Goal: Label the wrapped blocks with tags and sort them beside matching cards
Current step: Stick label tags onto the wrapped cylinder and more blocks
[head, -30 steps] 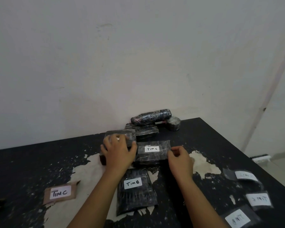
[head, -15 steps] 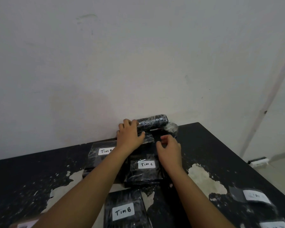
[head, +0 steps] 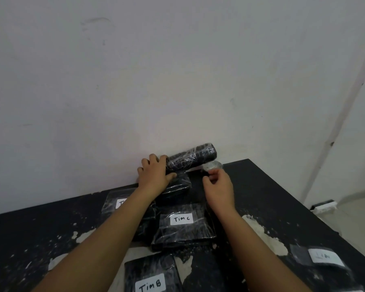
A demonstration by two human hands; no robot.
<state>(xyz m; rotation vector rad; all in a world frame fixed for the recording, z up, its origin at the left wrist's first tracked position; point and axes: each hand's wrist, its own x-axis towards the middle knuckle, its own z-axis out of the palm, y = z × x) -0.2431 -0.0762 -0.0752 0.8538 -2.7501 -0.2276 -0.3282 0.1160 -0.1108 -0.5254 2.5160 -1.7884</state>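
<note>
At the table's far edge, my left hand presses on an unlabelled wrapped block, fingers against the end of a black cling-film roll lying on top. My right hand hovers just right of that block, its fingers curled close to a small tape roll; whether they touch it is unclear. Nearer me lie a wrapped block tagged "Tim C", a block tagged "Tim B", and a block whose tag my left forearm partly hides.
The black table with peeling paint meets a white wall at the back. A loose tag on dark film lies near the right edge. The table's right edge drops to the floor, where a small white object lies.
Both hands have moved from the "Tim C" block to the far stack by the wall. My left hand went onto the unlabelled block, my right toward the tape roll. The camera tilted upward.
</note>
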